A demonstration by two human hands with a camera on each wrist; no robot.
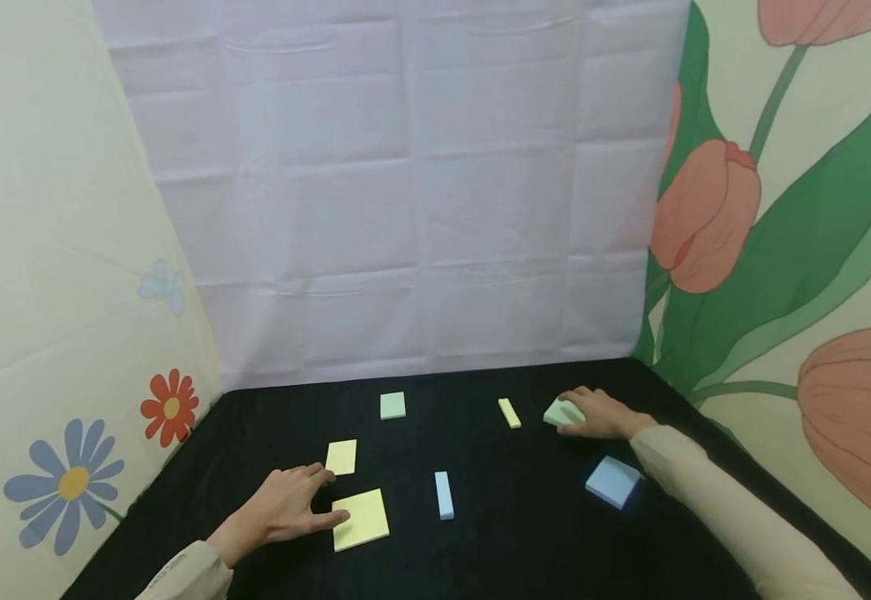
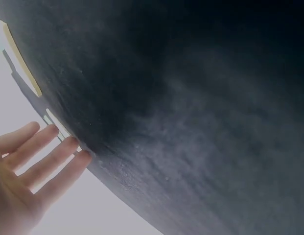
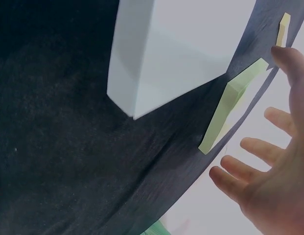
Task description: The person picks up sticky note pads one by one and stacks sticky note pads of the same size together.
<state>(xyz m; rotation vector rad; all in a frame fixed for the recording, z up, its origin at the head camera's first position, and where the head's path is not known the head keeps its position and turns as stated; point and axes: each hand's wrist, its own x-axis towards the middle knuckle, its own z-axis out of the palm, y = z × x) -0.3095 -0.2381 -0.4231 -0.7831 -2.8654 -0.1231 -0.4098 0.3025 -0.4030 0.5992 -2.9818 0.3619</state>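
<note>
White sheet [image 1: 420,183]: creased, at the back.
Flowered wall [image 1: 818,242]: right side, pink tulips and green leaves.
Black cloth [image 1: 510,533]: under all the pads.
Left sleeve [image 1: 193,575]: pale; small dark marks on the cuff, too small to read.
Left hand [image 1: 285,504]: fingers extended and spread wide, thumb tip over the large yellow pad [image 1: 366,523]; contact cannot be told.
Right hand [image 1: 600,414]: fingers and thumb wide apart, at the green pad [image 1: 561,412]; touch cannot be told.
Large yellow pad: plain, flat, square, front left.
Blue pad [image 1: 613,482]: thick, plain-faced, nearer than the green pad, beside the right sleeve [image 1: 735,500].
Green pad: pale, layered edge, far right, partly hidden by the right hand.
Small yellow pad [image 1: 342,456]: by the left fingertips.
Green square [image 1: 392,405]: back, left of centre.
Blue strip [image 1: 444,495]: narrow, near centre.
Yellow strip [image 1: 509,413]: narrow, slanted, left of the green pad.
</note>
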